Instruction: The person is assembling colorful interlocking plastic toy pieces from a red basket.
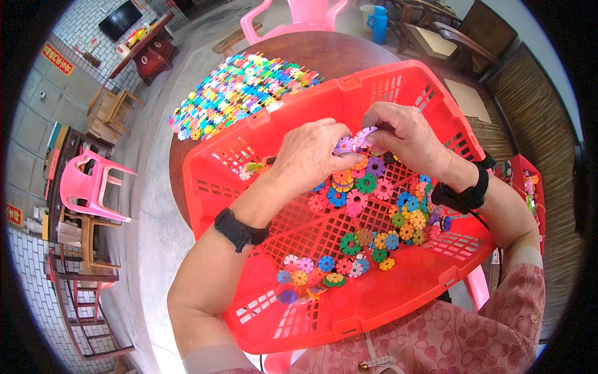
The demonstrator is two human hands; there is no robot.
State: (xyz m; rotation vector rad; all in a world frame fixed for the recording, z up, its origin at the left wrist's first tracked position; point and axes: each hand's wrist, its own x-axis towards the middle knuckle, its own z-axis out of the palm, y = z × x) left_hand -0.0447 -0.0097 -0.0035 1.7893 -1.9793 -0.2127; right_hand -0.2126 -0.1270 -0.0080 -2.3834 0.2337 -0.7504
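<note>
Above a red plastic basket (380, 302), my left hand (311, 149) pinches a purple notched snowflake disc (344, 147) between thumb and fingers. My right hand (408, 136) grips a paler lilac snowflake disc (365, 135) by its edge. The two discs meet between my fingertips; whether their slots interlock I cannot tell. Many loose snowflake discs (356, 202) in green, blue, yellow, pink and orange lie in the basket, some below my hands and others along its near and right sides. Each wrist wears a black strap.
Beyond the basket, a large mat of joined colourful discs (240, 93) covers part of the round brown table (349, 53). A pink chair (305, 15) stands behind it, another pink chair (93, 184) to the left. A red crate (529, 168) with more pieces is at my right.
</note>
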